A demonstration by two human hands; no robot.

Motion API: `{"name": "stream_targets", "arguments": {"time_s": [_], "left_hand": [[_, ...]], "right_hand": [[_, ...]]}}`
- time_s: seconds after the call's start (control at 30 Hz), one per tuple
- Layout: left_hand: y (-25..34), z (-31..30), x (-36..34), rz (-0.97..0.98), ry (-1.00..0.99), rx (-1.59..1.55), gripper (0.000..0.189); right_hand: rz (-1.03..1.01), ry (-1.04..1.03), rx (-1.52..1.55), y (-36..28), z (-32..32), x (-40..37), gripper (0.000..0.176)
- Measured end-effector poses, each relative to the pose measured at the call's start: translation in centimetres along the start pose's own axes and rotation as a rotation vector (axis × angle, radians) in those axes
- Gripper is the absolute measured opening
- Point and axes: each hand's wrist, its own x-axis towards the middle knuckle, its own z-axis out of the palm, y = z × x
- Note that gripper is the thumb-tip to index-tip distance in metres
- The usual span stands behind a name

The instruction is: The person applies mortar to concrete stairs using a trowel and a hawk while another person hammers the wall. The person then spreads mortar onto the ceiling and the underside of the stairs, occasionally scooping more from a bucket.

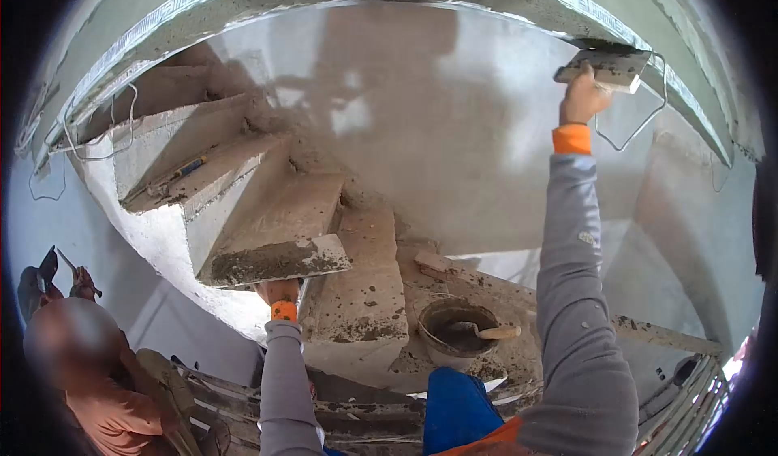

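Observation:
My right hand is raised at the upper right, its fingers wrapped round a flat float that touches the underside of the curved concrete edge. Lower down at centre left, my left hand is under a mortar board and grips it from below; most of its fingers are hidden. Wet grey mortar lies along the board's top, mainly on its left and middle part. A bucket with dark mortar stands below, between my arms, and a trowel with a wooden handle rests in it.
Concrete steps climb to the upper left, with a tool lying on one. Bent wires hang from the curved edge. A wooden plank runs at the right. Another person is at the lower left.

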Motion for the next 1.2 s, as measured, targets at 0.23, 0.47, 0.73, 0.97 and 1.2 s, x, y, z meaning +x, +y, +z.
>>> {"name": "stream_targets", "arguments": {"time_s": [0.23,0.47,0.73,0.97,1.2], "left_hand": [[-0.7,1.8,0.5,0.064,0.168,0.060,0.047],[-0.1,0.5,0.5,0.097,-0.054,-0.055,0.047],[1.5,-3.0,-0.7,0.019,0.090,0.024,0.043],[1.6,-3.1,-1.2,0.025,0.222,-0.079,0.042],[1.6,-5.2,-2.1,-0.008,0.153,-0.186,0.040]], "right_hand": [[-0.029,-0.012,-0.309,-2.5,12.3,-14.3,0.038],[-0.204,-0.589,-0.613,-4.7,12.7,-24.7,0.050],[-0.085,-0.725,-0.127,-1.1,0.7,-22.5,0.034],[-0.286,-0.502,-0.298,9.5,1.1,-4.2,0.016],[-0.229,-0.488,-0.285,-2.2,11.4,-14.3,0.022]]}}
